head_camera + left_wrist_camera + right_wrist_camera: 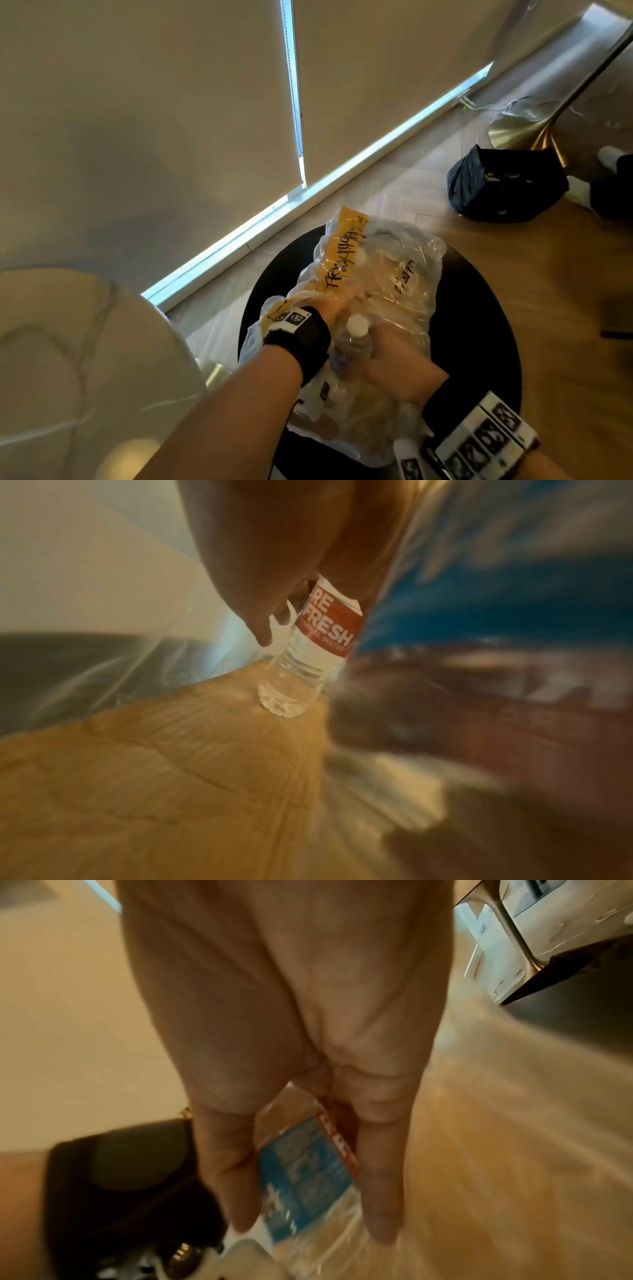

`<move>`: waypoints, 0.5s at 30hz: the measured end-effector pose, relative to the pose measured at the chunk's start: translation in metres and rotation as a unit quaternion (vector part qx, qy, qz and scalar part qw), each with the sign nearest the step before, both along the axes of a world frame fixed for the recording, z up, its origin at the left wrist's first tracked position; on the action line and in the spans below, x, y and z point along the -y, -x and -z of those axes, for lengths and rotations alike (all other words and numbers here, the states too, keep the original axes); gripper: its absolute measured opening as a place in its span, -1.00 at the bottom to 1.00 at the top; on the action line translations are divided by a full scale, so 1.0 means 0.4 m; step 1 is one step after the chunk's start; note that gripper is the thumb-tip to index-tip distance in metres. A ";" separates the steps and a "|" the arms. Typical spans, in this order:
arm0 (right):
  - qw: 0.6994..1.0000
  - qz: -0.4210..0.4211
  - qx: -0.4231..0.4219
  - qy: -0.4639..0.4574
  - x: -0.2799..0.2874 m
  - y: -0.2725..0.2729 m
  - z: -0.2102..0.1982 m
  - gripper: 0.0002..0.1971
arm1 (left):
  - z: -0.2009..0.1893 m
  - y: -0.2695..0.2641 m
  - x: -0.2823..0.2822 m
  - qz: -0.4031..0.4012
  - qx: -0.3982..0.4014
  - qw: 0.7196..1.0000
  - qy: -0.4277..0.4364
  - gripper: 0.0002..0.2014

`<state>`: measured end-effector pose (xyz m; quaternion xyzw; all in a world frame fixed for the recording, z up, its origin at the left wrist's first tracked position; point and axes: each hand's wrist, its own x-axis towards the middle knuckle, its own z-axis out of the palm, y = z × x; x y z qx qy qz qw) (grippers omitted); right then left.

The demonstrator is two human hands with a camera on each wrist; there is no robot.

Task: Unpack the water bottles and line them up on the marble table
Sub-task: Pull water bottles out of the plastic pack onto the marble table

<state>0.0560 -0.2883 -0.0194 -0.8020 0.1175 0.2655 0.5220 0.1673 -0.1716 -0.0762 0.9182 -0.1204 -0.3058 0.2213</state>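
Early: marble table (85, 359) shows no bottles lined up. Both grips closed round water bottles (352, 342) inside plastic bag (394, 274) on black round table (479, 308): left hand (274, 561), right hand (397, 370)

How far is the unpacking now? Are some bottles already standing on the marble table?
Done: nothing visible; the part of the marble table in view shows no bottles. In hand: the left hand reaches into the plastic bag on the black round table and holds a bottle; the right hand has a grip on a white-capped bottle. Left: carrying them over, lining them up.
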 end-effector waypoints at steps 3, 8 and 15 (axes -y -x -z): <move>0.995 -0.009 0.068 -0.067 -0.008 0.036 -0.067 -0.56 | -0.057 0.037 -0.033 -0.009 0.006 1.000 0.022 -0.75; 0.990 0.072 0.087 -0.083 0.081 0.017 -0.087 -0.75 | -0.076 0.099 -0.013 0.084 0.056 0.994 0.038 -0.65; 0.987 0.015 -0.010 0.158 0.068 0.046 -0.104 -0.13 | -0.246 0.204 -0.169 0.003 -0.045 0.987 0.153 -0.39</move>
